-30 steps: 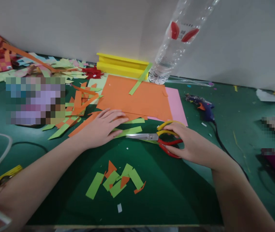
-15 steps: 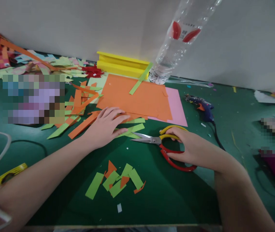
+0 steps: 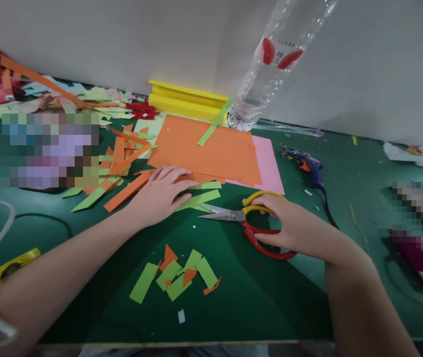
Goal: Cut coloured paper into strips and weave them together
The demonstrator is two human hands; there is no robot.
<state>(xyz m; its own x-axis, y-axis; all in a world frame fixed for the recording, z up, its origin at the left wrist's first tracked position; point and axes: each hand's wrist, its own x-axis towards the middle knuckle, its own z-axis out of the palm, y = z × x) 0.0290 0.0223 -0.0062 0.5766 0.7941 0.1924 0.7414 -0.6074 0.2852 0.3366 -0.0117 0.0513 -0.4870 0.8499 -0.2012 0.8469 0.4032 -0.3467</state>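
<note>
My left hand lies palm down on a light green paper strip at the near edge of a large orange sheet; its fingers are stretched out. My right hand grips the scissors, fingers through the yellow and red handles. The handles are spread apart and the blades point left toward the green strip, just short of it. A small heap of green and orange paper offcuts lies on the green mat in front of both hands.
A pink sheet sticks out under the orange one. A clear plastic bottle and a yellow folded card stand at the back. More strips lie left. A blue glue gun with cord lies right.
The scissors' handles have opened wide and the blades have drawn slightly right, away from the green strip. My left hand has stayed on the strip.
</note>
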